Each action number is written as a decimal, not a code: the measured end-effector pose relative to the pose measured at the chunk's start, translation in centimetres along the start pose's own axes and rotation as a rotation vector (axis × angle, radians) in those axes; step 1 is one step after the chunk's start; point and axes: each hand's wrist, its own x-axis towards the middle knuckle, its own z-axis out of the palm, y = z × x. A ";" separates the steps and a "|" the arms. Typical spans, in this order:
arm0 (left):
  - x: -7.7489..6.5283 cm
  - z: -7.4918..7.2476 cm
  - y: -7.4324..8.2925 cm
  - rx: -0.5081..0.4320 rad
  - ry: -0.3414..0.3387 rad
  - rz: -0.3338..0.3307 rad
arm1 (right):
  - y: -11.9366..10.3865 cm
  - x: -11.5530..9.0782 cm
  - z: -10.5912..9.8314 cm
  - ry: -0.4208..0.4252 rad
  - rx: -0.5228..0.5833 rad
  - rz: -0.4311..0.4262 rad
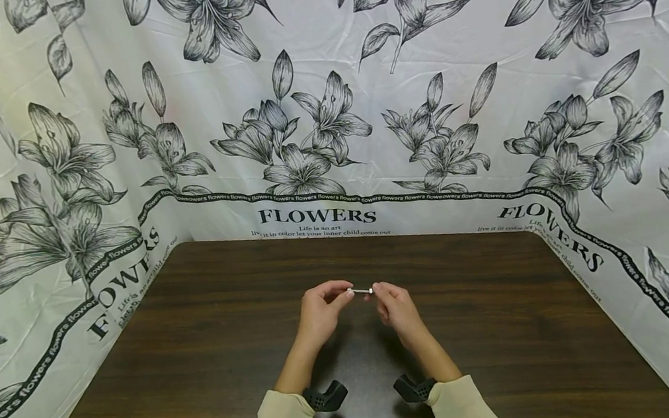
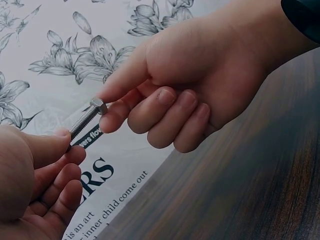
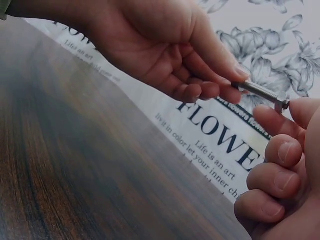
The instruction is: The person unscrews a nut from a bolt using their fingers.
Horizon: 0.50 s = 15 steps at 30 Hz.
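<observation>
A small silver metal bolt (image 1: 361, 291) with a threaded shank is held up above the table, lying nearly level between both hands. My left hand (image 1: 318, 313) pinches the plain end of the shank between thumb and index finger. At the other end is a hexagonal piece (image 2: 98, 105), and the thumb and index finger of my right hand (image 1: 400, 309) hold it. The right hand's other fingers (image 3: 267, 205) curl toward the palm. Fingertips cover the shank's far tip. Whether the hexagonal piece is a head or a nut, I cannot tell.
Below the hands spreads a dark wood-grain table (image 1: 233, 350). White cloth (image 1: 439, 40) printed with black line flowers and lettering hangs behind and along both sides. Each wrist wears a black band-mounted device (image 1: 327, 397), with light sleeves behind.
</observation>
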 end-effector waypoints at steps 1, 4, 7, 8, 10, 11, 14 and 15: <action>0.0 0.0 0.0 0.001 0.001 0.000 | 0.2 0.1 -0.1 0.000 0.007 0.001; 0.0 0.0 -0.1 0.002 0.003 0.000 | 1.2 0.5 -0.3 0.006 0.028 -0.001; 0.0 0.1 -0.2 0.002 0.004 0.001 | 2.1 0.8 -0.5 0.019 0.045 -0.010; 0.0 0.1 -0.2 0.001 0.005 0.003 | 2.2 0.8 -0.5 0.024 0.048 -0.021; 0.0 0.1 -0.2 0.003 0.007 0.004 | 2.4 0.8 -0.5 0.030 0.065 -0.040; 0.0 0.1 -0.2 0.004 0.008 0.004 | 2.1 0.7 -0.5 0.023 0.076 -0.044; 0.3 0.4 -1.4 0.008 0.014 -0.001 | 2.1 0.7 -0.4 0.025 0.111 -0.062; 0.5 0.5 -1.9 0.006 0.017 -0.001 | 2.0 0.7 -0.4 0.024 0.124 -0.064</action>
